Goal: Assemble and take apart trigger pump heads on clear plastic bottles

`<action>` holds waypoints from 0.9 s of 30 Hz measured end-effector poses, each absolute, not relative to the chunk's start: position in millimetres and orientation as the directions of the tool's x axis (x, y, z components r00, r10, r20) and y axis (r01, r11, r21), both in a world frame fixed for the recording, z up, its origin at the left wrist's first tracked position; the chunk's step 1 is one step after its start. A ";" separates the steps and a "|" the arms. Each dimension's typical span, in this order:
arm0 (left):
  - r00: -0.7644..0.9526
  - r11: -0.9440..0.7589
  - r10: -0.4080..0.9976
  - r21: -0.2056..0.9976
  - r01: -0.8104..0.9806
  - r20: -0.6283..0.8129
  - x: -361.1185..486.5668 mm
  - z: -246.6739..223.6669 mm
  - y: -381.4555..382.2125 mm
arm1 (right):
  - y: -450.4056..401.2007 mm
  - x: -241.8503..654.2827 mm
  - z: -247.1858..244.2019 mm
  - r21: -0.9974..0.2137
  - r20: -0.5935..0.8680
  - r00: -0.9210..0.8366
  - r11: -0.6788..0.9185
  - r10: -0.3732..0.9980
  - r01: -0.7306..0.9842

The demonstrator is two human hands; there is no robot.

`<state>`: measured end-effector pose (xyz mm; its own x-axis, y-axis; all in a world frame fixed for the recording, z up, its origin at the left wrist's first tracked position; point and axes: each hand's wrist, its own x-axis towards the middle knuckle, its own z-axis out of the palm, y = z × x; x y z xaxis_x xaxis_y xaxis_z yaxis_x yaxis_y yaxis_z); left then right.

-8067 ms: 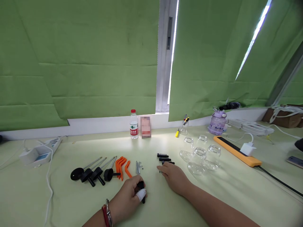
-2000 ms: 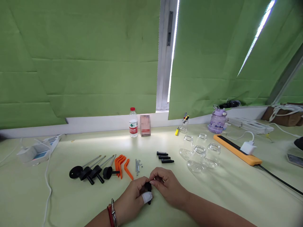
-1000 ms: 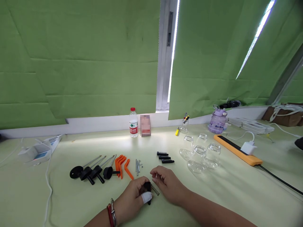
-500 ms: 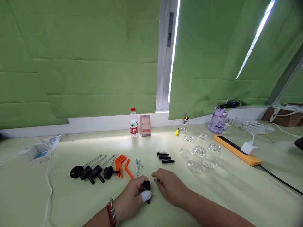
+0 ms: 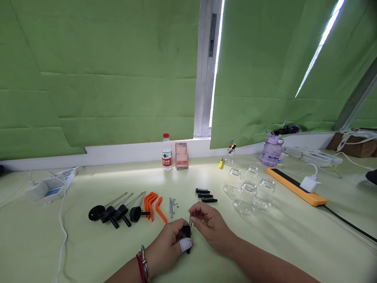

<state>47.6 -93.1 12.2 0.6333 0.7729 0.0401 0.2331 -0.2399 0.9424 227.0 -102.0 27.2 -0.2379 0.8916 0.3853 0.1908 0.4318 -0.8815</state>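
Close to the near edge of the pale green surface (image 5: 265, 243), the person's left hand (image 5: 169, 245), a white bandage on its thumb and red and metal bangles at the wrist, has its grip wrapped around a small black part (image 5: 186, 232) that stands nearly upright against the surface. Half a second ago the right hand (image 5: 210, 224) lay low beside it with the small metal spring (image 5: 190, 220) down near the cloth; now that hand has lifted, and its thumb and forefinger pinch the spring by its top so it hangs upright with its lower end at the top of the black part, touching or nearly so. To my eye that reads as the spring being brought in line with the part rather than merely picked up. The right wrist is cocked up, fingers curled under, forearm slanting in from the lower right; the left forearm comes in from below, knuckles upward. Just beyond the hands lie a few thin metal pins (image 5: 171, 206), orange plastic levers (image 5: 153, 204) to their left, then four black discs on metal rods (image 5: 118, 212). Three small black ribbed pieces (image 5: 204, 195) sit ahead of the right hand, with clear glass jars (image 5: 250, 192) further right and an orange power strip (image 5: 294, 186) beyond those. Against the far sill stand a water bottle (image 5: 166, 153) and a purple jug (image 5: 271, 151), under green blinds (image 5: 103, 70).
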 end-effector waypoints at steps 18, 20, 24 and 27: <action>0.637 -0.243 0.770 0.942 0.233 0.042 48.5 10.7 -93.1 | -96.9 224.2 18.4 -0.904 0.373 -0.231 0.408 0.898 0.127; 0.637 -0.237 0.770 0.945 0.225 0.042 48.6 11.2 -92.9 | -97.4 223.9 19.0 -0.909 0.362 -0.230 0.397 0.903 0.127; 0.634 -0.224 0.772 0.952 0.210 0.042 48.5 10.7 -92.2 | -100.2 223.4 23.3 -0.920 0.335 -0.237 0.371 0.912 0.128; 0.635 -0.220 0.771 0.955 0.199 0.046 48.4 9.6 -92.8 | -102.7 223.8 26.6 -0.906 0.347 -0.254 0.392 0.903 0.158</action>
